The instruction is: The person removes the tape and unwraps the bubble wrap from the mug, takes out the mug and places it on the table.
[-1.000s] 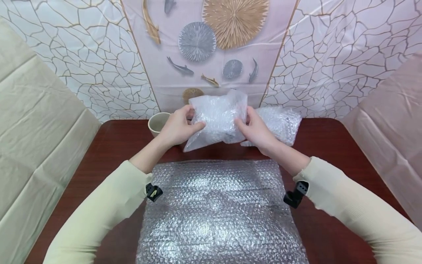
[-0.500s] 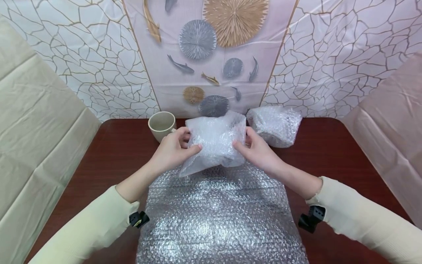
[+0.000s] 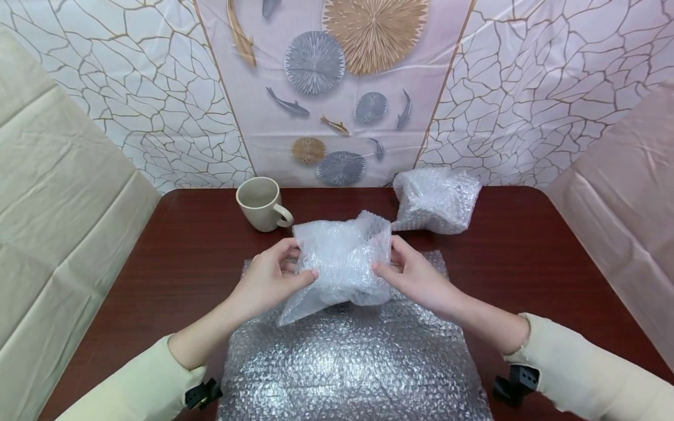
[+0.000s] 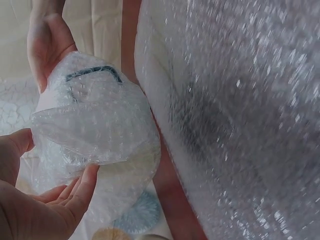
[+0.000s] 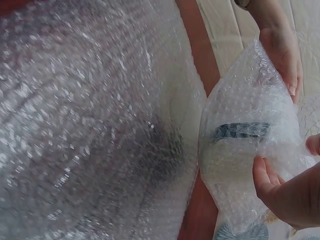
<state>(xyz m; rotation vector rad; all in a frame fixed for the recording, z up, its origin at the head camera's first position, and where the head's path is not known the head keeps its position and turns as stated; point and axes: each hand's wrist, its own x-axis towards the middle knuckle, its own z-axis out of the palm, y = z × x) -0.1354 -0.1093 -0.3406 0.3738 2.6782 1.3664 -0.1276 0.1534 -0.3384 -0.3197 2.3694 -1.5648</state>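
Note:
Both hands hold a bubble-wrapped bundle (image 3: 342,263) over the far part of a flat bubble wrap sheet (image 3: 337,374). My left hand (image 3: 271,275) grips its left side, thumb on top and fingers underneath. On the opposite side my right hand (image 3: 421,280) holds it the same way. Seen from below in the right wrist view, a dark curved strip (image 5: 242,130) shows through the plastic of the bundle. A loose pointed corner of wrap sticks out at the bundle's lower left. What is inside stays mostly hidden by the layers.
A beige mug (image 3: 260,202) stands at the back left of the dark red table (image 3: 174,280), its handle toward the right. Another bubble-wrapped bundle (image 3: 437,202) lies at the back right. Behind the table hangs a patterned cloth (image 3: 342,134).
Both hands have brought the wrapped bundle from the back of the table toward the person, over the bubble wrap sheet. The mug and the other bundle, partly covered before, now show fully.

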